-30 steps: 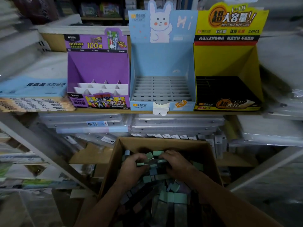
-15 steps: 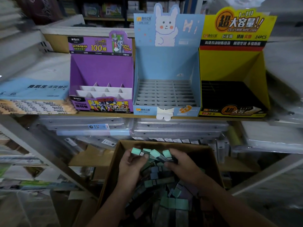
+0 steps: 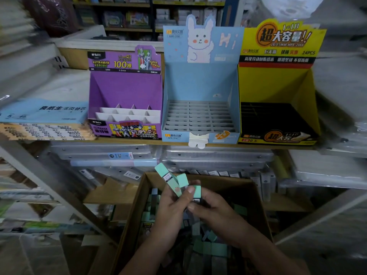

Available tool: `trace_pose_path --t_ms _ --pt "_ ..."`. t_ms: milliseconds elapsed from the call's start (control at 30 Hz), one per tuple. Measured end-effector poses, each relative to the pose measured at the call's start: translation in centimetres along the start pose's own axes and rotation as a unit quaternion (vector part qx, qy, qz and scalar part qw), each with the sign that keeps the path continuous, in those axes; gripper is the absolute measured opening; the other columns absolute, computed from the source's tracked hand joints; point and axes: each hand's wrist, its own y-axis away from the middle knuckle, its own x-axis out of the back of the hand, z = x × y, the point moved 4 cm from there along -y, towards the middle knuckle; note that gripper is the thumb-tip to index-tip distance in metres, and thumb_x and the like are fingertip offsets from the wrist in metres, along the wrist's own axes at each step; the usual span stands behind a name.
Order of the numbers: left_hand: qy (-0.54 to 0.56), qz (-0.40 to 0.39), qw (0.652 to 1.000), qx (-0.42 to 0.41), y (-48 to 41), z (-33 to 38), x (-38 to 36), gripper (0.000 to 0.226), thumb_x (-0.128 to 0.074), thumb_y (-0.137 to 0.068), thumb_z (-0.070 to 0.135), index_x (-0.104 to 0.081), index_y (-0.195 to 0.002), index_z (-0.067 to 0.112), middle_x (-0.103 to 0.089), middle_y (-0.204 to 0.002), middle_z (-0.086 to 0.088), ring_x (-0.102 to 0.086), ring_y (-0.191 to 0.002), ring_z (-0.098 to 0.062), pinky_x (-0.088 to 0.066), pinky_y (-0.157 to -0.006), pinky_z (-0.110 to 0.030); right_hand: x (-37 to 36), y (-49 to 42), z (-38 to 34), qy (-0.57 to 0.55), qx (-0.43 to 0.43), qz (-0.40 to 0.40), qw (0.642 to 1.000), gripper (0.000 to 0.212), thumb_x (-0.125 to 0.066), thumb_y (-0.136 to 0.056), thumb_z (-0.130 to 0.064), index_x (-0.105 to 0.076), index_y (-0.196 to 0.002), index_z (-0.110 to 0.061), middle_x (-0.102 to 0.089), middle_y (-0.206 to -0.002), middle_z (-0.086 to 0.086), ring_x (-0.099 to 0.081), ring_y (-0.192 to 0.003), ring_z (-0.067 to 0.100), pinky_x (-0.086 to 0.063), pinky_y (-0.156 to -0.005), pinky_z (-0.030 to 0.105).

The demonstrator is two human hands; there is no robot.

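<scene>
Left hand (image 3: 171,205) and right hand (image 3: 215,212) meet, fingers (image 3: 195,207) curled.

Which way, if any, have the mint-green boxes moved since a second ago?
Yes, upward: the mint-green boxes, gripped by the left hand and right hand, rose from inside the carton to its far rim.

The left hand (image 3: 170,211) and right hand (image 3: 215,212) held a few slim boxes (image 3: 168,178) just above the carton (image 3: 228,183), with loose boxes (image 3: 216,249) lying in it beneath the grip. Beyond and above the grip, three display stands (image 3: 200,86) stood side by side on a shelf (image 3: 228,145), with a stack of pads (image 3: 45,132) left of them.
</scene>
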Motion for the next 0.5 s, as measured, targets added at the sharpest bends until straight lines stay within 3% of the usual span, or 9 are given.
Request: trace_pose_path --t_ms 133,300,433,500 --pt "0.017 -0.012 1.0 -0.01 0.8 2.8 -0.3 0.038 -0.075 -0.087 0.05 -0.068 -0.115 0.026 -0.073 -0.121 -0.012 -0.069 -0.113 -0.034 -0.057 -0.092 -0.053 -0.6 0.8 -1.4 -0.057 0.006 -0.001 0.998 0.035 -0.06 -0.101 -0.018 -0.06 -0.136 -0.019 -0.066 -0.132 0.009 -0.061 -0.125 0.027 -0.051 -0.102 0.037" --pt "0.063 -0.007 0.998 -0.023 1.5 6.4 -0.6 0.033 -0.071 -0.083 0.041 -0.069 -0.108 0.018 -0.071 -0.126 -0.016 -0.066 -0.114 -0.044 -0.047 -0.098 -0.072 -0.3 1.6 -3.1 -0.098 -0.006 0.043 0.994 0.031 -0.068 -0.095 -0.024 -0.068 -0.126 -0.018 -0.072 -0.119 0.017 -0.069 -0.11 0.038 -0.056 -0.093 0.054" --pt "0.063 0.0 0.997 -0.054 1.8 8.9 0.2 0.05 -0.071 -0.082 0.04 -0.057 -0.117 0.007 -0.072 -0.122 -0.018 -0.069 -0.113 -0.038 -0.053 -0.096 -0.062 0.7 2.8 -5.7 -0.063 0.005 0.101 0.993 0.023 -0.072 -0.09 -0.028 -0.075 -0.111 -0.019 -0.075 -0.108 0.014 -0.073 -0.101 0.033 -0.06 -0.083 0.042" --pt "0.049 0.001 0.996 -0.079 1.8 10.1 0.8 0.048 -0.07 -0.083 0.042 -0.058 -0.112 0.006 -0.074 -0.109 -0.021 -0.074 -0.098 -0.041 -0.06 -0.08 -0.052 1.0 3.3 -7.5 -0.014 0.019 0.113 0.993 0.02 -0.071 -0.091 -0.032 -0.076 -0.107 -0.02 -0.076 -0.105 0.01 -0.073 -0.101 0.028 -0.059 -0.087 0.047"
